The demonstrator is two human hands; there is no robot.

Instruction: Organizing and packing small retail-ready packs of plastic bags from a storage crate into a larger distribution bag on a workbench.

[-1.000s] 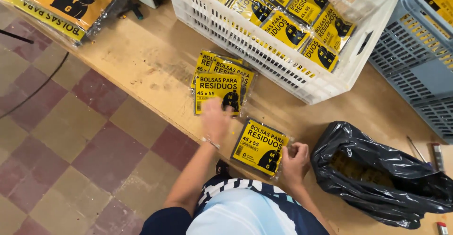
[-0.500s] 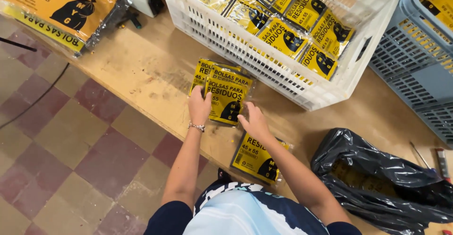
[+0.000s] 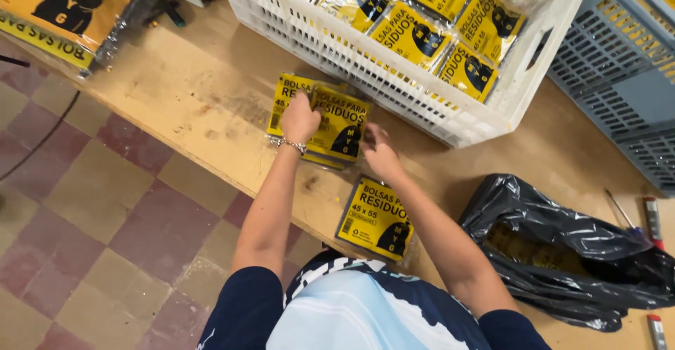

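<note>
A small stack of yellow bag packets (image 3: 336, 121) lies on the wooden table (image 3: 176, 90), just in front of a white crate. My left hand (image 3: 299, 118) grips the stack's left part, thumb and fingers over its top. The fingers of my right hand (image 3: 378, 151) close on the stack's right edge. One more yellow packet (image 3: 375, 218) lies flat by itself at the table's near edge, under my right forearm, touched by neither hand.
The white slatted crate (image 3: 380, 61) at the back holds several yellow packets. A grey-blue crate (image 3: 619, 75) stands to the right. A black plastic bag (image 3: 562, 251) lies at the right. A large yellow pack (image 3: 63, 5) is at the far left. Pens (image 3: 650, 216) lie by the right edge. Tiled floor lies below.
My right hand left the single packet at the near edge and moved up to the stack by the crate. My left hand stayed on that stack. The view shifted slightly.
</note>
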